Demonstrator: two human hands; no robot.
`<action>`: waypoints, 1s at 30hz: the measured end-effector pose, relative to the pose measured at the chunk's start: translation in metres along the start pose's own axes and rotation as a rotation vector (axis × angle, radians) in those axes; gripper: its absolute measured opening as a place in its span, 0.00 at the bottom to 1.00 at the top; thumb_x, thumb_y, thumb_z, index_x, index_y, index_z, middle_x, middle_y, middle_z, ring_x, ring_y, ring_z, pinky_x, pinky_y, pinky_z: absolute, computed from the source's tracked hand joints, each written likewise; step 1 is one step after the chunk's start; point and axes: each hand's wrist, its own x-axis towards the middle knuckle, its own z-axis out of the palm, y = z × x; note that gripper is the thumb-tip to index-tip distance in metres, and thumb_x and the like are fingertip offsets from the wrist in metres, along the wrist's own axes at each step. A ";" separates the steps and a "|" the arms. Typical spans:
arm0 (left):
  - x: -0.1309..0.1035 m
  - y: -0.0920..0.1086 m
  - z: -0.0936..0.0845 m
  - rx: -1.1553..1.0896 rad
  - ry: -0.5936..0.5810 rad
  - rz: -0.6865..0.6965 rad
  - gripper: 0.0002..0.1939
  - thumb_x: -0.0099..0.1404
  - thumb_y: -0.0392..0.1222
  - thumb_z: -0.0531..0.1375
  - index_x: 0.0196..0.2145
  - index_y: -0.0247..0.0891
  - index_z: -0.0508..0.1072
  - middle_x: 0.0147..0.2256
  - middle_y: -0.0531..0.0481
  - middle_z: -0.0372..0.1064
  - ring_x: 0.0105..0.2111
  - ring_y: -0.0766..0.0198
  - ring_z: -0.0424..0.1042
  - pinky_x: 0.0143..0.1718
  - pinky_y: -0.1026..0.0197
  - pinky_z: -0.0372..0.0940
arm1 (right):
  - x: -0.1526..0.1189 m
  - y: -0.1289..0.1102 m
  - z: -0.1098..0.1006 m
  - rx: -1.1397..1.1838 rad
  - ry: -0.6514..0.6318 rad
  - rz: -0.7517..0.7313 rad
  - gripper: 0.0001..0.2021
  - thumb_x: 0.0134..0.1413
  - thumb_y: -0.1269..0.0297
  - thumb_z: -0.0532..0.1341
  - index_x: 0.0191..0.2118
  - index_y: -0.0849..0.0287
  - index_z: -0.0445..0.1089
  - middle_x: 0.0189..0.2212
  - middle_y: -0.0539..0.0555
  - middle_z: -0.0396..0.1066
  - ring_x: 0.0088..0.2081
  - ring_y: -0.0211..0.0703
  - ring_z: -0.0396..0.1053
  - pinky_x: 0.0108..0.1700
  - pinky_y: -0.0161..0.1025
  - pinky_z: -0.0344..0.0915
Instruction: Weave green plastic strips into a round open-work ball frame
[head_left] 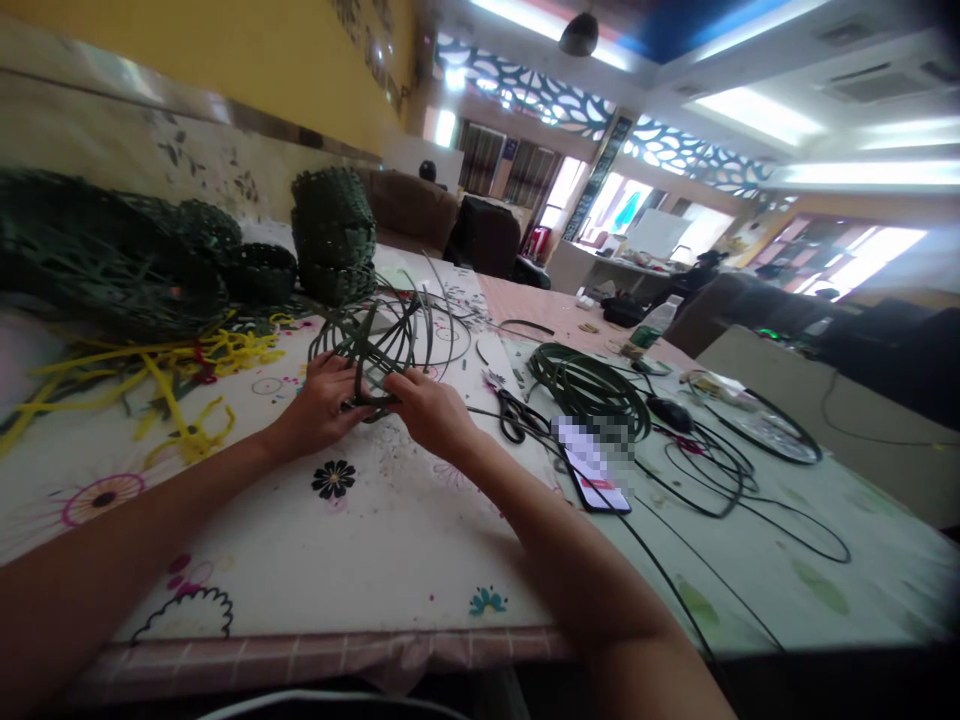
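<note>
An open, partly woven piece of dark green strips (386,335) rests on the flowered tablecloth, its loose ends curving up and away. My left hand (324,402) is closed on its near left side, fingers wrapped round the strips. Close beside it, my right hand (429,408) pinches the strips at the near right edge. A long strip trails from there to the right, passing black-handled scissors (514,412). Some fingertips are hidden behind the strips.
Woven green baskets (334,235) stand at the back left, with yellow strips (169,390) before them. To the right lie a coil of green strips (589,385), a phone (592,465), a black mouse (670,413) and a round tray (757,415). A bottle (656,325) stands behind.
</note>
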 end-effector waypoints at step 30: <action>0.002 -0.007 -0.012 -0.132 -0.225 0.059 0.10 0.67 0.48 0.59 0.32 0.40 0.70 0.36 0.48 0.74 0.44 0.52 0.69 0.52 0.48 0.54 | 0.003 0.020 -0.011 0.220 0.095 -0.278 0.07 0.63 0.74 0.53 0.33 0.57 0.60 0.35 0.52 0.61 0.36 0.38 0.62 0.40 0.34 0.58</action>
